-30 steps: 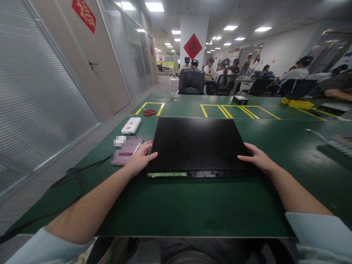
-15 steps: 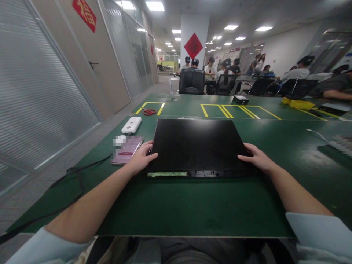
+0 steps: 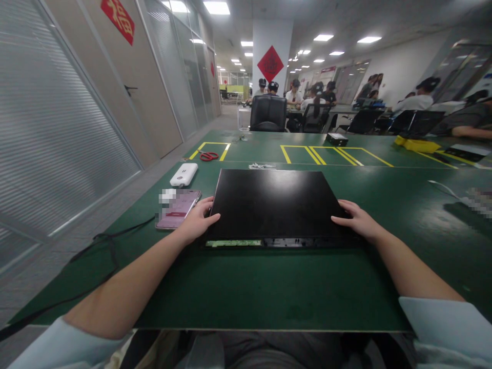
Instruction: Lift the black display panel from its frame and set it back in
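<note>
A flat black display panel [image 3: 271,205] lies before me, low over the green table. Along its near edge runs a strip of green circuit board [image 3: 233,243], with a dark frame strip to the right of it. My left hand [image 3: 199,220] grips the panel's left side, thumb on top and fingers at the edge. On the opposite side, my right hand [image 3: 354,219] holds it the same way. The fingertips under the edges are partly hidden. Just left of my left hand is a phone [image 3: 179,209].
A white power bank [image 3: 184,175] and red-handled scissors [image 3: 208,156] are at the left. Small white pieces [image 3: 262,166] lie behind the panel. A black cable [image 3: 111,237] crosses the table's left side. A green table [image 3: 269,292] carries yellow tape marks. People sit farther back.
The panel's far edge has come down slightly, so more of the small white pieces behind it shows. Both hands keep their hold at the sides, almost in place.
</note>
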`<action>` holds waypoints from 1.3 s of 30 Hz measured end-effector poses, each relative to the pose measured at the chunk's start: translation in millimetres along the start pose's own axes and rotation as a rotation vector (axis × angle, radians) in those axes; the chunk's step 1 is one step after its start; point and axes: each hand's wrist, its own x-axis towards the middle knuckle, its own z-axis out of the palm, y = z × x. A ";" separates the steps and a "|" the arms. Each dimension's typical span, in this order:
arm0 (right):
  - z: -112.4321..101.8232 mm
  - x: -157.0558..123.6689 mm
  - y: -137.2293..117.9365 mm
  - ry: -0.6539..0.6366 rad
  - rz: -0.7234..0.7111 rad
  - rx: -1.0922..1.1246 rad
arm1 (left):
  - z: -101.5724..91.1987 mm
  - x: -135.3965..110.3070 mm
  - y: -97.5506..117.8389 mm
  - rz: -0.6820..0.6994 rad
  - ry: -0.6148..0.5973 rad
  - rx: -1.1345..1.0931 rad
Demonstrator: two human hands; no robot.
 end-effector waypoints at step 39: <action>-1.3 4.0 4.2 0.030 -0.031 -0.227 | 2.5 4.0 -0.4 0.024 0.014 0.556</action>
